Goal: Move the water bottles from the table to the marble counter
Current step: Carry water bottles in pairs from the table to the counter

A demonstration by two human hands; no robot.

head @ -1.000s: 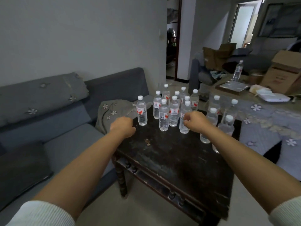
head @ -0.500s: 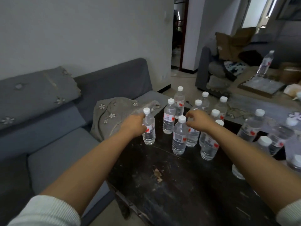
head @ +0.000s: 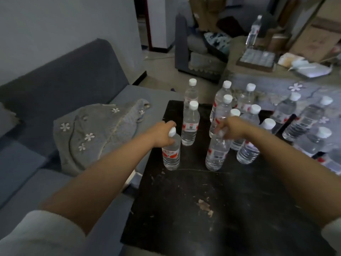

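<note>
- The left hand has its fingers curled around the neck of the nearest left bottle, just under the white cap. Taking it high up is probably meant to lift the bottle straight up, without touching its neighbours.
- This bottle stands upright on the dark table, near the left edge. Directly behind the grip stands another upright bottle, close to it but apart.
- The right hand closes from above on the top of the front right bottle. Its cap is hidden under the fingers and the picture is blurred there, so I cannot tell exactly how the fingers lie, only that they are curled on the neck.
- Behind and to the right of this grip the other bottles stand in a tight group, some almost touching. I think this is why the hand comes from the top and not from the side.
- Both held bottles seem to rest on the table, so in my judgement the lift has not begun.
- No marble counter can be recognised with certainty; the grey sofa is left of the left grip.
</note>
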